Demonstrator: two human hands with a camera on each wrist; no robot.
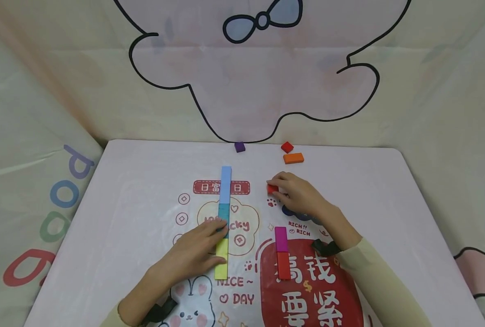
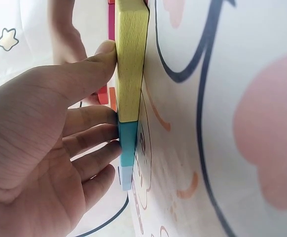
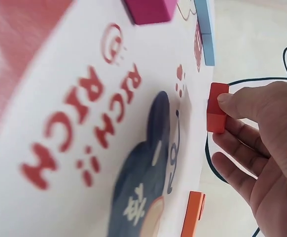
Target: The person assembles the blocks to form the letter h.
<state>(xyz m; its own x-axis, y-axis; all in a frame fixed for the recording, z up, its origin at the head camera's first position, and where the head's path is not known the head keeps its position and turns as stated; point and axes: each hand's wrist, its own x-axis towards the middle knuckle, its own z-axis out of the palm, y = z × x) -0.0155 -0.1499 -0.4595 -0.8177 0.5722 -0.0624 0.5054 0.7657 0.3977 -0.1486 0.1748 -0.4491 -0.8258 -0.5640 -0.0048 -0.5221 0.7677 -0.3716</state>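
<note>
A straight row on the white table [image 1: 136,181] is made of a light blue block [image 1: 225,181], a teal block [image 1: 224,210] and a yellow block [image 1: 221,271], end to end. My left hand [image 1: 195,245] rests against it, fingers loosely extended. In the left wrist view its thumb touches the yellow block and its fingertips lie along the teal one. My right hand [image 1: 301,195] pinches a small red block [image 3: 217,108] between thumb and fingers, farther back to the right. Nearer me, a magenta block [image 1: 281,239] and a longer red block [image 1: 283,265] lie end to end.
Near the back edge sit a purple block [image 1: 240,147], a small red block [image 1: 287,147] and an orange block [image 1: 293,158]. A printed cloth [image 1: 259,81] hangs right behind the table. Printed pictures and lettering cover the middle and front of the tabletop.
</note>
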